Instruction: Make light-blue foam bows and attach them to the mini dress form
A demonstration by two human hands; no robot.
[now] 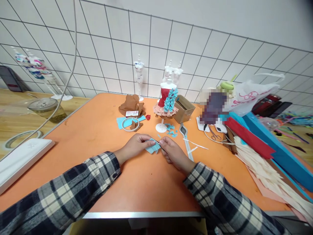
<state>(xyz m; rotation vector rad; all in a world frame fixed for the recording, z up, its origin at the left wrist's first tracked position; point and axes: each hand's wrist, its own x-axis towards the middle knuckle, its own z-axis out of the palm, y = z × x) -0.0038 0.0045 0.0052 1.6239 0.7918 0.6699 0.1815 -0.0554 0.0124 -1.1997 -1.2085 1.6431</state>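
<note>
Blue fabric piece (pixel 153 147): I see it held just above the orange table (pixel 102 130), near the front edge, between both hands.
Left hand (pixel 137 143): thumb and fingers pinched on the piece's left end, plaid sleeve behind it.
Right hand (pixel 173 153): fingers closed on the right end; a thin dark tip shows at the fingertips, and I cannot tell what it is.
Dress form (pixel 167 101): upright on its white stand beyond the hands, wearing a red top with a blue ruffle.
Blue scraps (pixel 171 130): scattered beside the stand's foot.
Cardboard box (pixel 184 107): just right of the form, open.
Brown fabric (pixel 130 104): heaped to the form's left.
Scissors (pixel 214 133): further right, flat on the table.
</note>
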